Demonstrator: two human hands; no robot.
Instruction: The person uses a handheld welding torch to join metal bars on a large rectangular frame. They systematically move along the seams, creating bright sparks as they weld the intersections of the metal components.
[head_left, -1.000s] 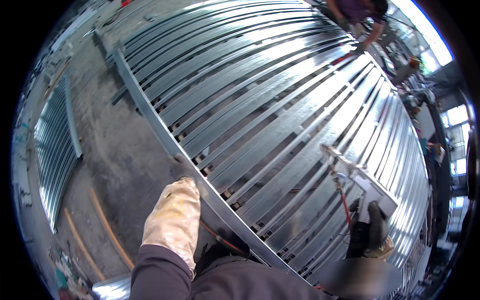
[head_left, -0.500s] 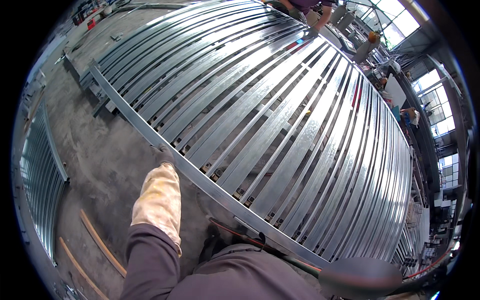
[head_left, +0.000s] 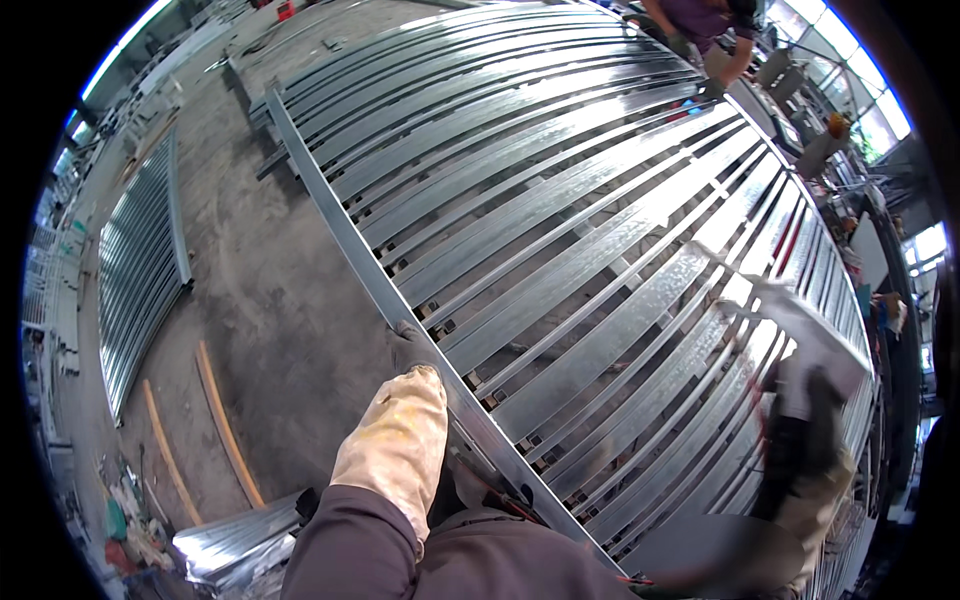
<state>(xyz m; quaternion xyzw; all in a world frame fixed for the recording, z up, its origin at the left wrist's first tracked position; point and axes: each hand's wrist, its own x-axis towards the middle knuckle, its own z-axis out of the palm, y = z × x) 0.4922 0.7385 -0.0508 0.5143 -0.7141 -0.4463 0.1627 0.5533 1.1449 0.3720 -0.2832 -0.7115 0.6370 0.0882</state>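
A large galvanised steel panel (head_left: 600, 265) of long parallel slats lies in front of me, with a long edge rail (head_left: 345, 232) along its near side. My left hand (head_left: 412, 348), in a dark glove and pale sleeve guard, is closed on that rail, its fingers partly hidden. At the right, over the slats, my right hand (head_left: 808, 405) grips a grey pistol-shaped tool (head_left: 815, 335) by its handle. Both are smeared by motion. A thin rod-like front end points left and away from me, apart from the slats.
Across the panel a person (head_left: 700, 25) leans over its far edge, gloved hand beside a small blue and red thing (head_left: 690, 104). Another slatted panel (head_left: 140, 270) lies on the floor at left, near two wooden strips (head_left: 225, 425). Metal sections (head_left: 240, 545) lie at lower left.
My right hand has come into view from the lower right with the grey tool. My view has swung, so the panel and left hand sit further right. The left hand stays on the rail.
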